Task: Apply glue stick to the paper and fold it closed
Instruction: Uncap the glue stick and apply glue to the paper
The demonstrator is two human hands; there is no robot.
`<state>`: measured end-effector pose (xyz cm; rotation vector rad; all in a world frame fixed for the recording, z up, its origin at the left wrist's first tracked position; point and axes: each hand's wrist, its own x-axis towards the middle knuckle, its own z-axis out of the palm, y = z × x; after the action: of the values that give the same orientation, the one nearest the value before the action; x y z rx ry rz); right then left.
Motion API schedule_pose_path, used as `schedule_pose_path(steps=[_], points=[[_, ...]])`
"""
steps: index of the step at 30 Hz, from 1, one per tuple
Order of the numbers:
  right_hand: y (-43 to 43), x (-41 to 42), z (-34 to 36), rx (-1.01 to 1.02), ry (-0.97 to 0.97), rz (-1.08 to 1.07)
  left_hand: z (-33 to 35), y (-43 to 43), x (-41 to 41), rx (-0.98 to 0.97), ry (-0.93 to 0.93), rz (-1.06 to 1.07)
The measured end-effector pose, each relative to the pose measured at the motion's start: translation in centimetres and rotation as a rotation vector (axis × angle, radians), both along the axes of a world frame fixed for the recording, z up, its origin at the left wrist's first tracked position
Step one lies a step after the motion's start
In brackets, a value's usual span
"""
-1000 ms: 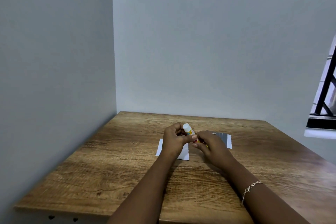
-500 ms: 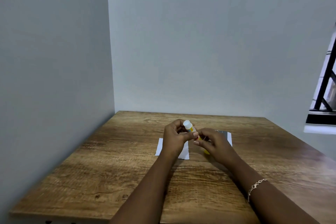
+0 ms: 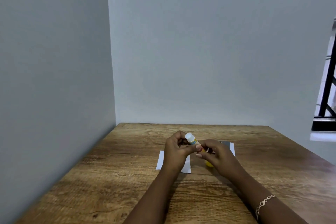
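Observation:
A yellow glue stick [image 3: 193,141] with a white end pointing up and left is held above the table between both hands. My left hand [image 3: 177,151] pinches its upper part with thumb and fingers. My right hand [image 3: 217,152] grips the lower part; a bit of yellow shows under the palm. A white sheet of paper [image 3: 186,166] lies flat on the wooden table [image 3: 109,178] below my left hand, mostly hidden by it. A second white and dark sheet [image 3: 230,146] lies behind my right hand.
The table stands in a corner, with a grey wall at its left edge and another at its far edge. A window with black bars [image 3: 327,96] is at the right. A bracelet [image 3: 263,203] is on my right wrist.
Both hands stay on the glue stick in nearly the same place. A bit more of the yellow lower part shows under my right hand.

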<state>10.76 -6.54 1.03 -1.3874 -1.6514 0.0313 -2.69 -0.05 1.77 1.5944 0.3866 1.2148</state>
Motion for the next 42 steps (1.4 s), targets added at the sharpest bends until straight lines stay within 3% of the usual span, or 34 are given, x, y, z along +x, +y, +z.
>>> schedule_pose_path(steps=[7,19,28,35,42], points=[[-0.1,-0.02,-0.44,-0.005,-0.044,-0.082,-0.04,0.14,0.14,0.001,-0.007,0.06],[-0.27,-0.24,-0.27,-0.039,0.009,0.047,0.05,-0.03,-0.06,-0.018,-0.01,0.04],[0.21,-0.16,-0.67,-0.007,-0.076,-0.049,0.03,-0.22,0.06,-0.011,0.007,0.048],[0.03,0.19,-0.43,-0.045,-0.047,0.043,0.33,-0.52,-0.25,0.009,0.017,-0.015],[0.15,0.08,-0.86,0.015,-0.1,-0.081,0.23,-0.35,-0.11,-0.009,0.0,0.041]])
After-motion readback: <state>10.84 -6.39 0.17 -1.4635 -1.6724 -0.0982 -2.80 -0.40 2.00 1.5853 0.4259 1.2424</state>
